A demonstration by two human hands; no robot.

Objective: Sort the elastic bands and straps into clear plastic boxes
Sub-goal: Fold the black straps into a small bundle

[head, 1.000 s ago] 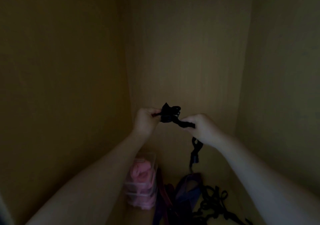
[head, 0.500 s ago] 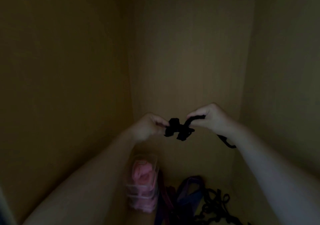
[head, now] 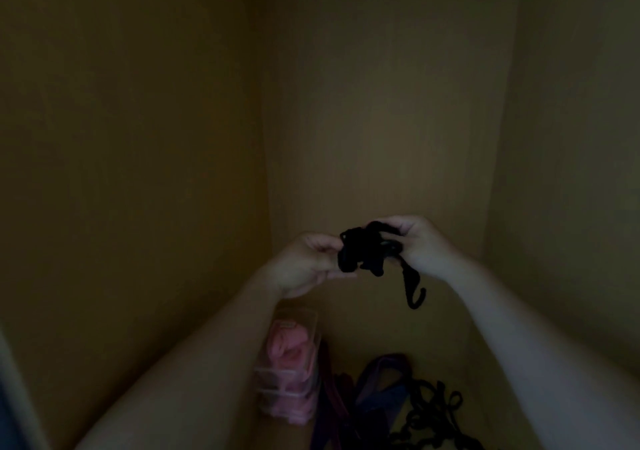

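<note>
My left hand and right hand both gripped the black strap, mid-bundling; next, I judged, it needed lowering to the clear plastic boxes.

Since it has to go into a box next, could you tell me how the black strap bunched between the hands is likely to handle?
The black strap is probably limp: it crumples between the left hand and right hand, and its loose end droops. It likely weighs little, as the fingers alone carry it.
</note>
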